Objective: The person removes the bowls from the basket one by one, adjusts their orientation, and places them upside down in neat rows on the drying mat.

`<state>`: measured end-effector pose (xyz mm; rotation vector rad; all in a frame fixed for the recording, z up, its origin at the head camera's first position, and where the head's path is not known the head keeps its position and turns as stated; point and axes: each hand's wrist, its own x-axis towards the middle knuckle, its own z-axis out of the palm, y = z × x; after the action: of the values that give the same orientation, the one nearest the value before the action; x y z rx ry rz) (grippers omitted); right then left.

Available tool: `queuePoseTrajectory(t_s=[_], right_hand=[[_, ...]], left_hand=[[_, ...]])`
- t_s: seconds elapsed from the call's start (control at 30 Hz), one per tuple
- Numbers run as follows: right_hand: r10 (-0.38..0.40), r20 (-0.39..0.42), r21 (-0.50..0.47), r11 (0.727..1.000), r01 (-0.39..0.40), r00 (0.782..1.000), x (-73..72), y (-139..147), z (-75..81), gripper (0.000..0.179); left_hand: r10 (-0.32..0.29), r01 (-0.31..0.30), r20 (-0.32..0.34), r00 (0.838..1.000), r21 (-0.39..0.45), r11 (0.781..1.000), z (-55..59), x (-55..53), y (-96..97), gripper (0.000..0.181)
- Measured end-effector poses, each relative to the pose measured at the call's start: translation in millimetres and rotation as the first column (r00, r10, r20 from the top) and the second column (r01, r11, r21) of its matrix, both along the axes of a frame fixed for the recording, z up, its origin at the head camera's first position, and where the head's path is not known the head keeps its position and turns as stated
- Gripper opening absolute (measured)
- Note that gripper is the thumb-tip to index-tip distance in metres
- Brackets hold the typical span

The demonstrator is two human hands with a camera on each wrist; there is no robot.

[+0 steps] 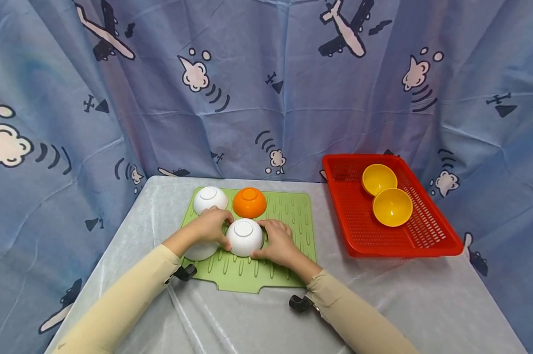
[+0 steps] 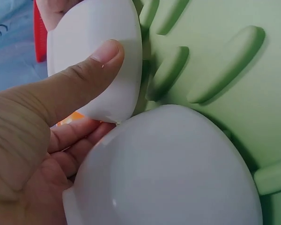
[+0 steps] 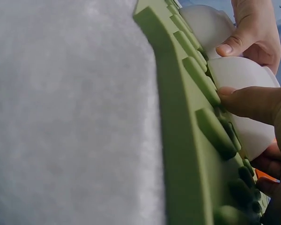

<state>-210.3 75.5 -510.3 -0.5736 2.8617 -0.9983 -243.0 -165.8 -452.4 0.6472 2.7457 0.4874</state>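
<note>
Both hands hold one upside-down white bowl (image 1: 244,238) at the front middle of a green drying mat (image 1: 294,275). My left hand (image 1: 210,226) has its thumb on the bowl's near side and its other fingers behind. From the opposite side my right hand (image 1: 276,242) grips it the same way, thumb low near the rim, as the right wrist view shows. A second white bowl (image 2: 173,168) lies inverted just left of the held one, partly covered by the left hand and forearm. Behind stand a third white bowl (image 1: 208,197) and an orange bowl (image 1: 249,204), both upside down.
At the right of the grey-white covered table (image 1: 147,314) is a red perforated basket (image 1: 352,241). Inside it, one yellow bowl (image 1: 378,178) sits behind another yellow bowl (image 1: 392,209), both facing up. A blue patterned curtain (image 1: 248,88) hangs along the table's back edge.
</note>
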Motion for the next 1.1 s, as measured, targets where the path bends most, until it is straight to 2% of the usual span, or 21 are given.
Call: queuePoseTrajectory(t_s=[0.23, 0.33, 0.47, 0.53, 0.6, 0.73, 0.83, 0.93, 1.1], right_hand=[[0.022, -0.006, 0.018, 1.0, -0.022, 1.0, 2.2, 4, -4.1, 0.09], [0.031, -0.011, 0.014, 0.999, -0.031, 0.999, 3.2, 7, -6.2, 0.09], [0.039, -0.016, 0.013, 0.999, -0.038, 0.999, 2.5, 11, -7.0, 0.089], [0.044, -0.022, 0.013, 0.999, -0.043, 0.999, 0.8, 12, -6.9, 0.089], [0.053, -0.029, 0.01, 0.999, -0.053, 0.998, -1.3, 12, -6.4, 0.089], [0.085, -0.025, 0.016, 0.996, -0.084, 0.996, -2.8, 13, -4.3, 0.089], [0.111, 0.003, 0.007, 0.994, -0.111, 0.994, 0.5, 18, 3.8, 0.089], [0.144, 0.028, -0.021, 0.989, -0.143, 0.989, 6.8, 28, 20.2, 0.09], [0.209, -0.018, -0.024, 0.978, -0.209, 0.978, 20.9, 63, 55.5, 0.088]], left_hand=[[-0.026, 0.026, 0.004, 1.0, 0.0, 1.0, 0.2, 3.3, 2.5, 0.07], [-0.034, 0.036, -0.028, 0.999, 0.086, 0.996, 0.3, 7.5, 5.8, 0.07], [-0.049, 0.058, -0.04, 0.998, 0.254, 0.966, -2.4, 11.3, 13.5, 0.064], [-0.037, 0.042, -0.022, 0.999, 0.319, 0.947, -4.4, 11.8, 16.7, 0.059], [0.001, -0.003, 0.006, 1.0, 0.363, 0.932, -5.7, 11.8, 18.6, 0.055], [0.063, -0.067, 0.023, 0.998, 0.388, 0.919, -8.0, 11.4, 19.9, 0.051], [0.08, -0.081, 0.019, 0.997, 0.376, 0.923, -7.8, 12.1, 21.0, 0.05], [0.092, -0.097, 0.031, 0.995, 0.362, 0.927, -5.6, 12.9, 22.2, 0.05], [0.112, -0.12, 0.042, 0.993, 0.343, 0.932, -3.8, 13.3, 24.0, 0.051]])
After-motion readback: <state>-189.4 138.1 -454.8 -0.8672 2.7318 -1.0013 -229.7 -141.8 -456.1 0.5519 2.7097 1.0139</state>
